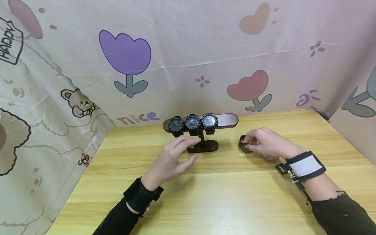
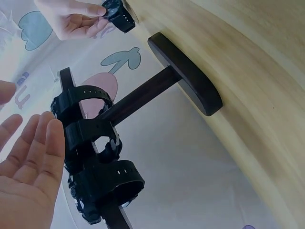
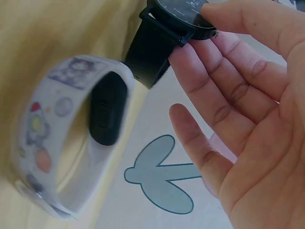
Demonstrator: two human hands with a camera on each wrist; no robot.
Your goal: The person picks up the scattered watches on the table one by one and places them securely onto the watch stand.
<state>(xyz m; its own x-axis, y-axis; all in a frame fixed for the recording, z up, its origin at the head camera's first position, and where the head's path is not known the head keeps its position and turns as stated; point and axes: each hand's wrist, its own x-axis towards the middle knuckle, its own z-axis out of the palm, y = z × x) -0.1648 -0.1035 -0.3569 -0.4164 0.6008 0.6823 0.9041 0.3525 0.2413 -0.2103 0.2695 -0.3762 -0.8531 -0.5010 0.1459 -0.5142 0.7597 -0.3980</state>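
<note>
Black watch (image 1: 244, 145) pinched at right hand (image 1: 265, 142) fingertips; left hand (image 1: 173, 158) loosely spread, empty.

"HAPPY" and "nice" on backdrop cloth (image 1: 182, 39)

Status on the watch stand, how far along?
Three watches already sit on the stand. Right hand pinches a fourth black watch at the table; left hand hovers open by the stand. Left: that watch, and a patterned band lying on the table.
</note>
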